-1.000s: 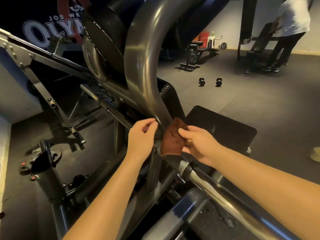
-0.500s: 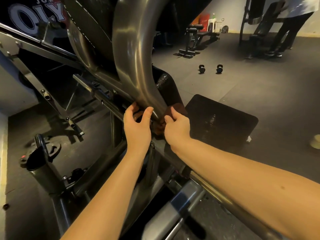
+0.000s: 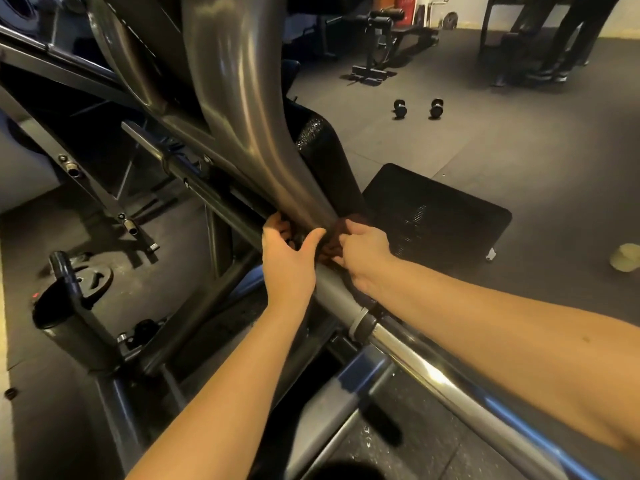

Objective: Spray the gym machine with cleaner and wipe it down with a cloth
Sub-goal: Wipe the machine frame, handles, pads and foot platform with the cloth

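Centre frame, left of joint: left hand (image 3: 289,261) curling round lower end of tube (image 3: 235,109), thumb lying across front. Whether fingers are also catching cloth behind: cannot tell. Cloth (image 3: 331,241), brown, sitting just right of thumb, against tube base above bar (image 3: 426,372). Right hand (image 3: 363,258) pinching cloth, fingers clamped on it.

Judgement: wiping step in hand; no spray bottle showing. Next move calling for drawing cloth round tube, with tension at both ends.

- Left hand (image 3: 289,261) curls round the curved tube (image 3: 242,133) at its lower end.
- Right hand (image 3: 363,258) pinches the brown cloth (image 3: 330,244) against that tube.
- Two dumbbells (image 3: 400,109) lie on the floor beyond.
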The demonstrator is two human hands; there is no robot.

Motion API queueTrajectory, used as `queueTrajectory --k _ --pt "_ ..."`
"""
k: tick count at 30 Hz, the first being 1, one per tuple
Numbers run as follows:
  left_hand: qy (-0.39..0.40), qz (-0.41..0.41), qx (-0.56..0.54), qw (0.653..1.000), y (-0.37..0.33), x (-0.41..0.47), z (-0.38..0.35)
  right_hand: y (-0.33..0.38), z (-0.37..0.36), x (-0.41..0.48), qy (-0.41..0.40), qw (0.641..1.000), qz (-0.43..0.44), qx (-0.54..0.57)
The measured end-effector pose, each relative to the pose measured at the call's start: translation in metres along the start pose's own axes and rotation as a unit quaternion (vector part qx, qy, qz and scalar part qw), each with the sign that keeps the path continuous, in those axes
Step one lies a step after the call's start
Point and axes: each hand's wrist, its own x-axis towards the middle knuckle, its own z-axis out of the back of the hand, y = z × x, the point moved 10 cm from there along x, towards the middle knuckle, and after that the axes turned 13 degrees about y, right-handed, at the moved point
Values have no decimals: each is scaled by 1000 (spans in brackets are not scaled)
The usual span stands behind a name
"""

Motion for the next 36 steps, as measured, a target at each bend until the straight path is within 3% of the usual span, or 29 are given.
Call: queueTrajectory --k 3,8,11,22,26,36 --pt "-15 13 59 998 7 -2 -4 0 9 7 -13 999 -46 13" --pt "-45 22 110 993 6 -5 -4 -7 34 28 -41 998 -31 -25" --pt "-51 30 128 990 4 -6 -3 -17 56 44 -84 995 -46 21" --pt "-49 66 153 985 5 -5 -1 -64 130 111 -152 985 -77 -12" --pt "-36 61 151 986 4 -4 -2 -67 130 118 -140 984 -97 -52" --pt "-11 34 130 991 -3 -5 -2 18 14 35 30 983 -123 -133"
